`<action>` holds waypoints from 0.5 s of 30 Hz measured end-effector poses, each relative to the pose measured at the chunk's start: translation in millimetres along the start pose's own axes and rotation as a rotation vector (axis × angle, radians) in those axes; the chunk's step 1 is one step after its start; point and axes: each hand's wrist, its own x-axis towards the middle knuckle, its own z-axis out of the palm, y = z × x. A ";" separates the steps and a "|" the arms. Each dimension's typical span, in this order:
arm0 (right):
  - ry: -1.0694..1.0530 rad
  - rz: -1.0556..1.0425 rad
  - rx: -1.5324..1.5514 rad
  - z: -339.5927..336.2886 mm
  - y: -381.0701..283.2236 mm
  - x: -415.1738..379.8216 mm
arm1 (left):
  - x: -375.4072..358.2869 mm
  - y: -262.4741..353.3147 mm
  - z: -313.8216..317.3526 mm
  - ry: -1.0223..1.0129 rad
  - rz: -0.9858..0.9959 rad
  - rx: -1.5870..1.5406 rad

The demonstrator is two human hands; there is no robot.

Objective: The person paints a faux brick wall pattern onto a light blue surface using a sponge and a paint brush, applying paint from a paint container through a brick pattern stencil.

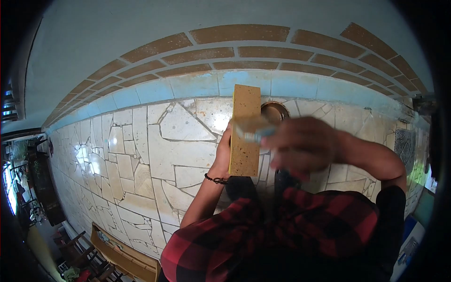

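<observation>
My left hand grips a long rectangular sponge block from its left side, the fingers hidden behind it. The block's face is brown and dotted with dark pits, and a thin yellow edge shows along its left. In my right hand is a paintbrush, blurred by motion, its bristles over the middle of the block's face. A round can with brown inside stands on the floor just beyond, partly covered by the block and my right hand.
Brown brick shapes in rows mark the pale wall, above a light blue tile skirting. The floor is irregular pale stone. A wooden shelf-like piece and chairs stand at lower left.
</observation>
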 end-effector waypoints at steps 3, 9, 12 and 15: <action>-0.109 0.048 -0.060 -9.0 20.4 -4.3 | 5.6 -3.3 -10.6 -0.013 -0.030 -0.062; -0.089 0.071 0.142 23.9 -35.1 -3.4 | 7.4 9.9 -8.8 0.062 0.054 -0.031; -0.052 0.255 0.397 19.9 -38.3 -0.9 | 12.1 13.0 -23.4 -0.027 0.026 -0.017; 0.028 0.569 0.498 16.4 -30.1 -3.5 | 11.2 6.5 -20.0 -0.028 0.020 0.045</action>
